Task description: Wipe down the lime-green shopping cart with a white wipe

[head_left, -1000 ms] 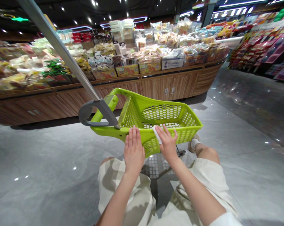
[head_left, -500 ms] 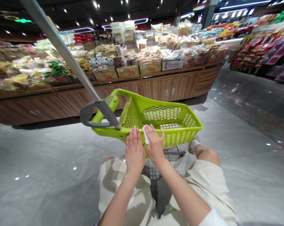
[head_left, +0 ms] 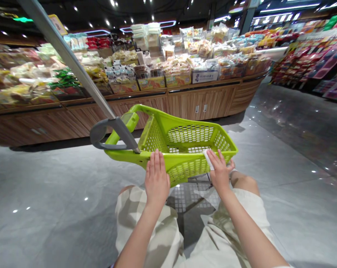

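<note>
My right hand [head_left: 220, 174] has slid right along the near rim of the green basket [head_left: 185, 158], grasping a white cloth [head_left: 208, 160]; my left hand [head_left: 157, 181] lies flat, released, farther left.

- Across the upper middle, a wood-grain cabinet [head_left: 182, 101] with pale door handles [head_left: 196, 108].
- Heaped on top, packaged snacks [head_left: 176, 66], with green packets [head_left: 64, 79] toward the left.
- At the cabinet's front edge, right of centre, a white box [head_left: 204, 76] with dark lettering.
- Upper centre, stacked tubs [head_left: 146, 36].
- Upper left, a yellow-edged sign [head_left: 57, 24] and a green light [head_left: 23, 19].
- Upper right, densely packed red goods [head_left: 292, 63].
- Lower left and right, glossy grey floor [head_left: 51, 208] with bright reflections [head_left: 86, 198].
</note>
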The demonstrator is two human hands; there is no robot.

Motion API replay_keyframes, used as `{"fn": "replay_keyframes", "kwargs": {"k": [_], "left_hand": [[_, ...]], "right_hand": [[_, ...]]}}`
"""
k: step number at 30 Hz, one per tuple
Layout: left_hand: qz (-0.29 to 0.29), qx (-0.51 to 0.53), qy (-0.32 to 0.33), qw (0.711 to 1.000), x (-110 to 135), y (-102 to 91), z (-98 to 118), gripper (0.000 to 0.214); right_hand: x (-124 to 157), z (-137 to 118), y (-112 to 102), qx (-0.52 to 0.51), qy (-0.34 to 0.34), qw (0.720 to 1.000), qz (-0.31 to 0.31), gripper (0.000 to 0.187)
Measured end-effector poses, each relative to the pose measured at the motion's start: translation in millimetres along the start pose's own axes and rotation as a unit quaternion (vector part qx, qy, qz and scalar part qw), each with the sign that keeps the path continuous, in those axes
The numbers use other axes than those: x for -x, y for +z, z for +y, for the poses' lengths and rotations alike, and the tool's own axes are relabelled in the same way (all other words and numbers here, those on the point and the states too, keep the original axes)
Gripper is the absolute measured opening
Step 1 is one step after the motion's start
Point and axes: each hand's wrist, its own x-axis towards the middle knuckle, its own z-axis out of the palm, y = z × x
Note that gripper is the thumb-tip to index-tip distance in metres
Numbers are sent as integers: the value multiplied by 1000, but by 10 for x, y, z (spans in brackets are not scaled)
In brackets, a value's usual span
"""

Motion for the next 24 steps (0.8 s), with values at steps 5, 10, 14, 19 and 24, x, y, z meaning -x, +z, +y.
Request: {"fn": "replay_keyframes", "kwargs": {"k": [5,10,14,19,24], "left_hand": [[1,-2,4,1000,-6,42,30,84],[16,-3,5,1000,15,62,-27,78],[11,-8,4,1000,30,24,-100,75],[17,6,-10,1000,34,-9,-208,80],[33,10,-40,999,10,-50,-274,76]], "right_hand": [[-48,-445,99,-60,35,998,10,77],[-144,-1465,102,-159,-81,981,-80,72],[-153,-1578,64,-149,-119,977,-92,74],[-60,-767,73,-55,-86,993,-64,84],[1,30,-1,37,-22,999,-22,83]]}}
